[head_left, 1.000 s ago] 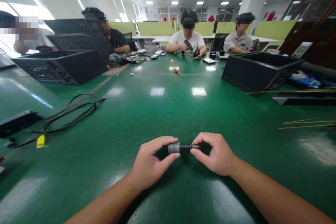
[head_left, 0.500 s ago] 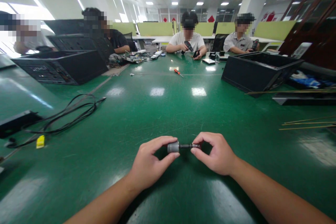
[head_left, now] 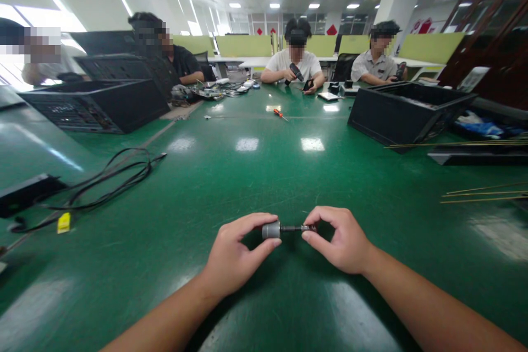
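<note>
Grey cylinder (head_left: 270,230) fills the slightly parted left fingers (head_left: 262,251); nearly closed right fingers (head_left: 317,241) pinch the dark shaft (head_left: 292,229). Gentle, straight alignment seems best.

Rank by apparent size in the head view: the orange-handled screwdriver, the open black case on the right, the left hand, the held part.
1. open black case
2. left hand
3. held part
4. orange-handled screwdriver, which lies farther off, so its true rank is unsure
</note>
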### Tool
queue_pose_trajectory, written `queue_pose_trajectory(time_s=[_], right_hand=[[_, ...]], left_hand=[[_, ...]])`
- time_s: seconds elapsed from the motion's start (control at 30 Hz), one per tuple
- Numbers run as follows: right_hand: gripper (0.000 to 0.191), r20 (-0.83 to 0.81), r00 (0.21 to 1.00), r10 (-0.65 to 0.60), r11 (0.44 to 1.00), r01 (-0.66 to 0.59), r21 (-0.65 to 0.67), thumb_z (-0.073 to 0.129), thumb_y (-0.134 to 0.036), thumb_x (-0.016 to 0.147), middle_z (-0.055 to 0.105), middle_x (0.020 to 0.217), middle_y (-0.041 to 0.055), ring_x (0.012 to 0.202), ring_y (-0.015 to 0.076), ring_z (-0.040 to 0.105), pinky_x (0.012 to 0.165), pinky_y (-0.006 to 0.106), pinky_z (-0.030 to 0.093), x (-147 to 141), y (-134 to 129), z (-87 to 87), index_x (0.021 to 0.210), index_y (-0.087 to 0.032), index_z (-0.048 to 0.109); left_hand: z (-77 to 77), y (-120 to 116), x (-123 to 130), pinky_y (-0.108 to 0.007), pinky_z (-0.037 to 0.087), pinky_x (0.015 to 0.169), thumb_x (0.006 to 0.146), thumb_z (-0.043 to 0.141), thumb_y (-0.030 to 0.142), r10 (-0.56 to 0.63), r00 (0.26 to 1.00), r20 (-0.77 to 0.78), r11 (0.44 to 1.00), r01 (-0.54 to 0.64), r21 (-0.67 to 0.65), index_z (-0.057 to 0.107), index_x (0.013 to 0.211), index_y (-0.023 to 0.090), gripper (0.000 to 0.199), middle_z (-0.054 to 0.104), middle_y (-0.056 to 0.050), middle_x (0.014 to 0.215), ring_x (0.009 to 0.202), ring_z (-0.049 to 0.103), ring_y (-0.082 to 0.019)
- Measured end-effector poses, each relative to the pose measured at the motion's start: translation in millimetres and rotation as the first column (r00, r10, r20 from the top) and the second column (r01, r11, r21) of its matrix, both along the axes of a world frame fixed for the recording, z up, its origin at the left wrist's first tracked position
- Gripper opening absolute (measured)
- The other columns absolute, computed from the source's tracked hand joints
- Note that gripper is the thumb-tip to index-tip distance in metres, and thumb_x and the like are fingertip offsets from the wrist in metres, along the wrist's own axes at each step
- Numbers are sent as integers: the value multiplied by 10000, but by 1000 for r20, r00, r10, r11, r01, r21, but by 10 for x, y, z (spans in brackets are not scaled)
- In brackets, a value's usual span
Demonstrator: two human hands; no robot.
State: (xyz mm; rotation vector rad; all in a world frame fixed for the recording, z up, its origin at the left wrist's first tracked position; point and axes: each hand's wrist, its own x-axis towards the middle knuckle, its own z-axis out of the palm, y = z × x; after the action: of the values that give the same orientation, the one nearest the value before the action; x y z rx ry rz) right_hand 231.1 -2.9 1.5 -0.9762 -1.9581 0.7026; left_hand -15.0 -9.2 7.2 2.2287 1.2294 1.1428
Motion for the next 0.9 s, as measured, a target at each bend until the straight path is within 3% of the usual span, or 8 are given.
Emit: queue_pose_trajectory(time_s=[0.9], right_hand=[[41, -28, 1000, 12, 1000, -12, 7, 695, -204, 829, 689, 709, 11, 654, 152, 639, 664, 260, 459, 56, 39, -30, 804, -175, 682]], left_hand=[[-32, 22, -32, -337, 598, 901, 804, 787, 284, 7, 1000, 11, 999, -6, -38, 749, 1074, 243, 275, 793, -34, 1026, 933, 754, -216]])
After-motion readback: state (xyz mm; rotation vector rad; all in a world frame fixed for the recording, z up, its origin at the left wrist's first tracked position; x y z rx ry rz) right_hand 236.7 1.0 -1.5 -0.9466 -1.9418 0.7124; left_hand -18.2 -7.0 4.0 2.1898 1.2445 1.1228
